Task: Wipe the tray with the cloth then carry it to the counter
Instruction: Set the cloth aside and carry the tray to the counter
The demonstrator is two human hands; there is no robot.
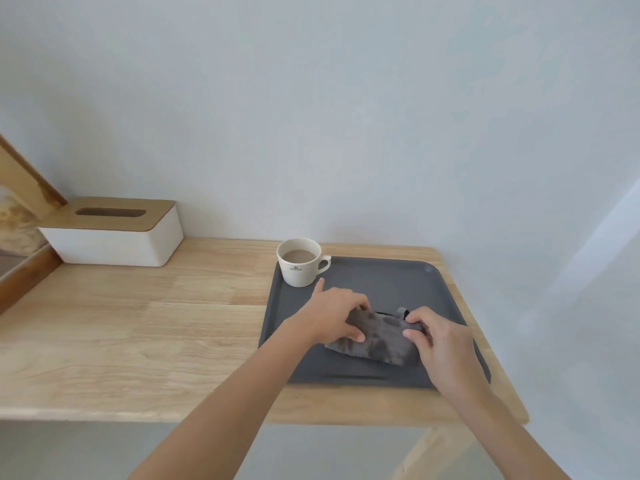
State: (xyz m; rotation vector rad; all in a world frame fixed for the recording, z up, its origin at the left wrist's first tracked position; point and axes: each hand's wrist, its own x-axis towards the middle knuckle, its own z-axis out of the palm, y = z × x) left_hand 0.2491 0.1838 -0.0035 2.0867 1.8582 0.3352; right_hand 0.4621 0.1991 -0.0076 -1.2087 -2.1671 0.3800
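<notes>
We see one dark grey tray [374, 275], rectangular with rounded corners and a low rim, lying flat on the right end of a pale wooden table [138, 323], its long axis running left to right. One grey cloth [377, 337], blotched with darker damp patches, lies bunched on the tray's near half, also stretched left to right. Our left hand [334, 315] pinches its left end, fingers curled; our right hand [440, 344] grips its right end. One white cup [300, 263] stands in the tray's far left corner; one tissue box [114, 233] sits far left.
</notes>
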